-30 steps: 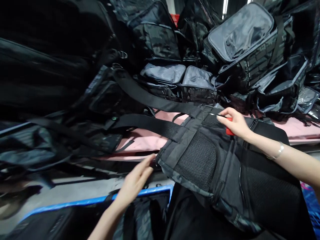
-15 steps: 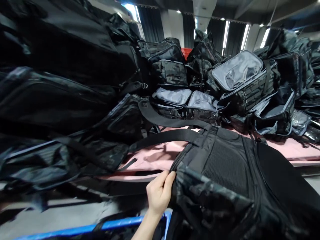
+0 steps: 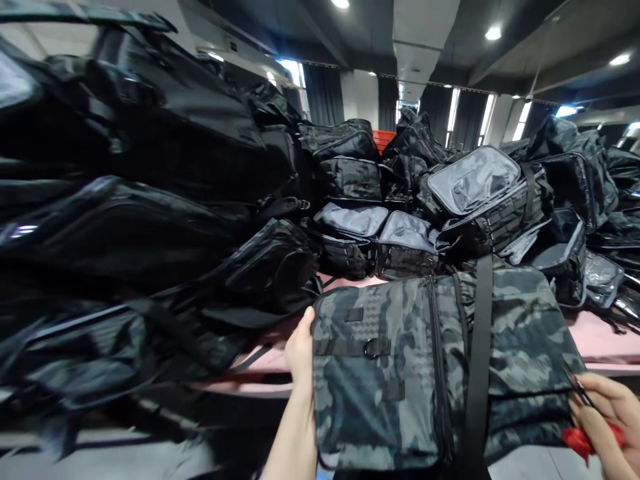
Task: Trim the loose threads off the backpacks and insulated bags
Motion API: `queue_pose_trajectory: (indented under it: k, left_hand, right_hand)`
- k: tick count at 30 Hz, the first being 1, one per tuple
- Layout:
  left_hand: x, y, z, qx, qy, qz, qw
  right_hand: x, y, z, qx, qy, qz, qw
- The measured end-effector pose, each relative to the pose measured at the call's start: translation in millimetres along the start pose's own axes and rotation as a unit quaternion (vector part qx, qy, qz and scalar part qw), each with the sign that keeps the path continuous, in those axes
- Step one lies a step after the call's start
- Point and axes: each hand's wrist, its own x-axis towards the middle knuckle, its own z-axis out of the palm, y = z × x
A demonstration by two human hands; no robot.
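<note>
A: Entry. Where do we log the camouflage bag (image 3: pixel 430 367)?

B: Lower centre of the frame, held up with its front panel towards us. It sits in front of the pink table (image 3: pixel 597 340) and covers part of the table's near edge. A black strap (image 3: pixel 477 360) runs down its face, right of the middle zip.

A: Hands?

B: The left hand (image 3: pixel 300 350) is closed on the bag's left edge, with the fingers hidden behind the fabric. The right hand (image 3: pixel 607 413), in the lower right corner of the frame, is curled round red-handled snips (image 3: pixel 580 437) whose dark blades point up and left. It touches the bag's lower right corner. We cannot tell whether it also pinches the fabric.

A: Handling note?

B: Our judgement is a soft woven shell. It is creased and sagging on the right side, so it would fold rather than stand by itself. It looks unfilled and probably light, and the surface is matte, so unlikely to slip. We rate the stitched side edges and the strap as the firmest holds. The small ring (image 3: pixel 371 347) on the front webbing is too slight to grip.

A: Surroundings?

B: Heaps of dark bags (image 3: pixel 150 220) fill the left of the frame. Open bags with grey lining (image 3: pixel 473 180) are stacked behind, upper centre and right.
</note>
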Motion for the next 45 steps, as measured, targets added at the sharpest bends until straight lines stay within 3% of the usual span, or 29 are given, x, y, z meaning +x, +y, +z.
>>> queue_pose_trajectory:
  k: [2, 7, 11, 15, 17, 19, 20, 22, 24, 26, 30, 37, 40, 45]
  left_hand:
    - [8, 2, 1.7, 0.024, -0.008, 0.001, 1.0]
    - [35, 8, 18.8, 0.086, -0.07, 0.054, 0.992]
    - [57, 15, 30.9, 0.146, -0.114, 0.095, 0.978]
    - [61, 30, 32.4, 0.21, -0.139, 0.127, 0.959]
    - [53, 41, 30.8, 0.25, -0.086, 0.213, 0.941]
    - [38, 52, 31.1, 0.259, -0.036, 0.343, 0.902]
    - [30, 57, 32.8, 0.246, -0.047, 0.4, 0.882]
    - [13, 67, 40.1, 0.207, -0.149, 0.46, 0.851]
    - [1, 73, 51.4, 0.188, -0.26, 0.466, 0.824]
    - [-6, 76, 63.8, 0.213, -0.32, 0.454, 0.804]
    - [-8, 77, 80.7, 0.317, -0.342, 0.42, 0.779]
    - [-15, 75, 87.5, 0.397, -0.34, 0.401, 0.752]
    - [-14, 70, 87.8, 0.372, -0.336, 0.393, 0.771]
    - [-4, 64, 83.4, 0.177, -0.353, 0.274, 0.877]
  right_hand:
    - [24, 0, 26, -0.033, -0.017, -0.052, 0.998]
    - [88, 1, 73, -0.132, 0.024, -0.133, 0.982]
    - [118, 8, 82, -0.151, -0.005, -0.113, 0.982]
    - [127, 17, 80, -0.151, -0.001, -0.088, 0.985]
    - [129, 21, 79, -0.149, -0.002, -0.077, 0.986]
    - [130, 22, 79, -0.145, -0.005, -0.069, 0.987]
    - [131, 22, 80, -0.142, -0.007, -0.066, 0.988]
    - [132, 19, 81, -0.139, -0.007, -0.063, 0.988]
    - [132, 16, 82, -0.142, -0.012, -0.063, 0.988]
    - [131, 13, 82, -0.145, -0.016, -0.065, 0.987]
    - [129, 13, 82, -0.129, -0.018, -0.072, 0.989]
    - [132, 9, 78, -0.107, -0.037, -0.057, 0.992]
    - [133, -1, 74, -0.084, -0.048, -0.053, 0.994]
    - [131, -41, 80, -0.014, -0.094, -0.078, 0.992]
